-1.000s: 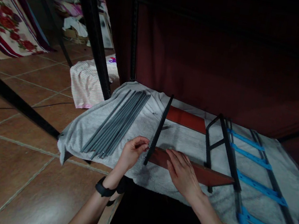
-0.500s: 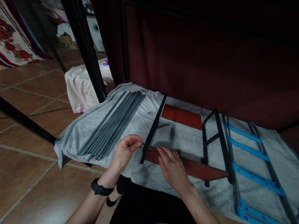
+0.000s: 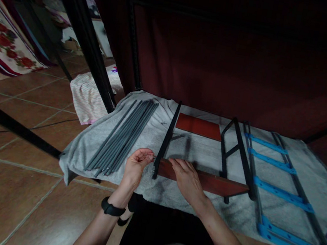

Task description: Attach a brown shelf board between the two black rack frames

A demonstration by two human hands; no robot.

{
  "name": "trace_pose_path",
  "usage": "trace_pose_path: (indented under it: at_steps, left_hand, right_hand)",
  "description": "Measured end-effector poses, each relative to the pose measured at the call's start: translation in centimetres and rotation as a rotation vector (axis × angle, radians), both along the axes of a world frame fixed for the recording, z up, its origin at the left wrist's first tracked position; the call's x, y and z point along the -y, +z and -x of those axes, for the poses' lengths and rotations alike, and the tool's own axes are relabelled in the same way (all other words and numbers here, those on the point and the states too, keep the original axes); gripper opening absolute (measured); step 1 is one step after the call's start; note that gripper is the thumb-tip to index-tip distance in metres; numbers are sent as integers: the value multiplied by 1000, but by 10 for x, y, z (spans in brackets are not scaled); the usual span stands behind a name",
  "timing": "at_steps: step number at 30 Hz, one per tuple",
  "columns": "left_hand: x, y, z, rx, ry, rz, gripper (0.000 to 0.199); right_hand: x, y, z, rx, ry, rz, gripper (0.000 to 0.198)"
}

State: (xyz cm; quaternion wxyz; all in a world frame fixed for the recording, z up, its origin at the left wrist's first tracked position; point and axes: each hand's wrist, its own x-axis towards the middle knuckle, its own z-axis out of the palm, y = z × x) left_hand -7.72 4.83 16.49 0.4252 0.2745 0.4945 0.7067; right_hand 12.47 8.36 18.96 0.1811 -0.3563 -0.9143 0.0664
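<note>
A small screw-like metal piece [image 3: 154,157] is pinched between the thumb and fingers of my left hand [image 3: 137,164], right against the near end of a black metal bar [image 3: 167,140]. My right hand [image 3: 187,178] grips the upper edge of a reddish-brown board [image 3: 218,185], its thumb hidden. The board meets the black bar at its left end and reaches a black side frame [image 3: 241,152] at its right. Farther back, an orange-brown panel [image 3: 198,126] lies between the same bar and frame.
Grey rods [image 3: 122,136] lie bundled on the left of the grey blanket [image 3: 143,186]. Two dark tubes joined by blue crosspieces [image 3: 283,192] lie on the right. A few tiny parts [image 3: 164,123] rest near the black bar. Dark posts [image 3: 81,29] stand at the left.
Both hands stay nearly in place, with my left fingers still at the bar's end. The view has shifted very slightly.
</note>
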Motion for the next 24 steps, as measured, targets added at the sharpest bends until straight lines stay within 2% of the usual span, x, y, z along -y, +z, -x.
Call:
trace_pose_path:
  at_steps: [6, 15, 19, 24]
  left_hand:
    - [1, -2, -4, 15, 44, -12, 26]
    - [0, 1, 1, 18, -18, -37, 29]
    - [0, 1, 0, 89, -47, -19, 31]
    - [-1, -2, -3, 106, 0, -19, 31]
  right_hand:
    - [0, 0, 0, 0, 3, 22, 45]
    - [-2, -3, 0, -6, -2, 25, 46]
    - [-3, -4, 0, -3, 7, 20, 48]
    - [-2, -3, -1, -2, 14, 13, 48]
